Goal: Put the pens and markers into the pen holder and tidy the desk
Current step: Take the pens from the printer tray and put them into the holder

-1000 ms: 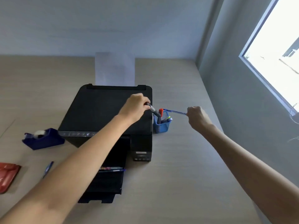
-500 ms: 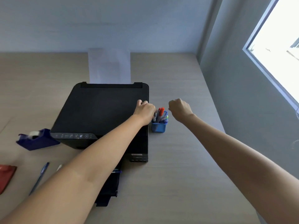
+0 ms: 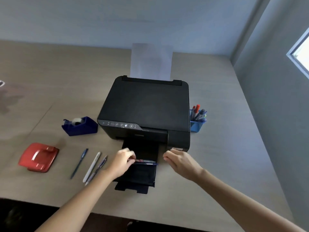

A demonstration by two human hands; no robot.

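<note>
A blue pen holder with several pens and markers in it stands against the right side of the black printer. Two pens lie across the printer's output tray. My left hand pinches their left ends. My right hand hovers just right of the tray, fingers curled in, holding nothing. On the desk left of the tray lie a dark blue pen, a white pen and a patterned pen.
A navy tape dispenser sits left of the printer and a red hole punch nearer the front left. A paper sheet stands in the printer's rear feed. A wall runs along the desk's right side.
Both hands have let go of the pens at the holder and come back to the printer's output tray. My left hand has closed on the pens lying there. The view has tilted down.
</note>
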